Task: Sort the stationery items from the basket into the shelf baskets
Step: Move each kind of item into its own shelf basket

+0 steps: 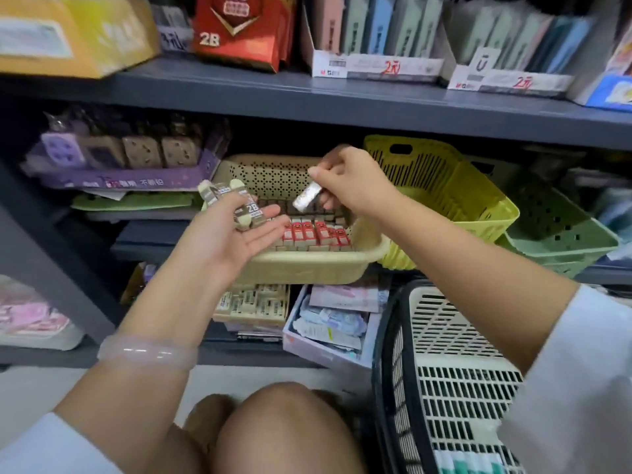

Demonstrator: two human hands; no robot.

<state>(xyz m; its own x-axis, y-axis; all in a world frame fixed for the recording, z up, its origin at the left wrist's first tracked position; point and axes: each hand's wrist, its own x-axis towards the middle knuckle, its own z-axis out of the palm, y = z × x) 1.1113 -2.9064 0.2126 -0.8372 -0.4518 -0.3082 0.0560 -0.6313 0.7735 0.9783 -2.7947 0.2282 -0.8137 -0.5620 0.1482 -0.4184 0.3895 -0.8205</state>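
Step in hand: placing erasers into the beige shelf basket (301, 268). The left hand (236, 234) lies palm up with fingers straight, carrying a small stack of 2B erasers (239, 206) just above the basket's left rim. The right hand (345, 179) pinches one eraser (307, 197), tilted, over the rows of red-sleeved erasers (314, 234) already inside; its label is too blurred to read. The next move probably calls for lowering this eraser into a matching row, then releasing. The source basket (444, 336) stands at lower right.
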